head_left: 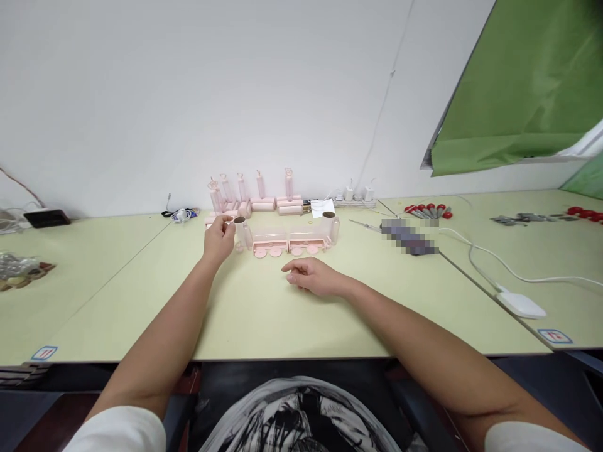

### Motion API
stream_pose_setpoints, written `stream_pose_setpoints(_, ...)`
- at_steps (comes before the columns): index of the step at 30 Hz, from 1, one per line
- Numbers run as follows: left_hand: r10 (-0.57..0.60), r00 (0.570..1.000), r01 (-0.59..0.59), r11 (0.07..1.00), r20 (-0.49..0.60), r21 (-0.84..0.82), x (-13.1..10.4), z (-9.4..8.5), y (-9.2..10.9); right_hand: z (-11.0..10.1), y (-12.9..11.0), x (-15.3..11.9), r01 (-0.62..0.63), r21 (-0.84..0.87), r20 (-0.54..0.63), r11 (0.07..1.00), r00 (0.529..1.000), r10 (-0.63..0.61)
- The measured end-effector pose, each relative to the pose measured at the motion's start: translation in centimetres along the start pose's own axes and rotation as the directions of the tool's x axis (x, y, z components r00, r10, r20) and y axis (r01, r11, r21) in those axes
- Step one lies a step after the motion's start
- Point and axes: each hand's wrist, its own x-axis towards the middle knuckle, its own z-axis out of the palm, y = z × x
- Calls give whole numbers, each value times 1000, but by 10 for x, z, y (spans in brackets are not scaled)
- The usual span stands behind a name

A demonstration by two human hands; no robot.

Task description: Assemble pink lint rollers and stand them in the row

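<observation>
My left hand (220,242) is raised at the left of the pink parts, thumb and forefinger brought together beside an upright clear tube (245,235). What lies between those fingertips is too small to tell. A brown-topped roll (240,221) stands by that tube. My right hand (313,276) hovers over the table in front of the parts, its forefinger stretched out, the other fingers loosely bent, nothing visible in it. Just beyond it lie two pink trays (271,246) with clear covers and several pink discs (298,252). Another clear tube (335,231) and brown-topped roll (328,215) stand at their right.
Along the wall stand several pink pieces with clear upright tubes (289,185). A power strip (353,203), white paper (323,208), a blurred-out dark object (409,237), red-and-grey tools (431,211) and a white charger (521,304) lie rightward. Bundled cable (181,215) lies left.
</observation>
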Motion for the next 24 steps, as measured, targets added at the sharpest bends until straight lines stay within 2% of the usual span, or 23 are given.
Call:
stream_pose_setpoints(4, -56, 997, 52, 997, 59, 65, -4, -3, -5, -2, 1, 1, 4, -20, -39, 1000, 999, -5)
stream_pose_setpoints(9, -25, 990, 15, 997, 140, 75, -6, 0, -11, -4, 4, 3, 15, -52, -131, 999, 991, -22)
stream_pose_setpoints(13, -23, 987, 11, 997, 162, 73, -5, 2, -16, -8, 6, 5, 23, -114, -208, 993, 977, -46)
stream_pose_setpoints(16, -43, 990, 30, 994, 131, 101, -2, 0, -18, -18, 8, 7, -46, -206, -363, 977, 931, -33)
stream_pose_setpoints(19, 1, 994, -15, 992, 106, 122, 1, -1, -21, -34, 11, 8, -136, -184, -519, 973, 855, 22)
stream_pose_setpoints(21, 66, 990, -82, 989, 127, 126, 3, 1, -24, -42, 12, 8, -174, -142, -572, 974, 818, 63)
stream_pose_setpoints(24, 123, 972, -149, 981, 199, 121, 5, 6, -27, -46, 14, 9, -196, -87, -576, 977, 810, 111)
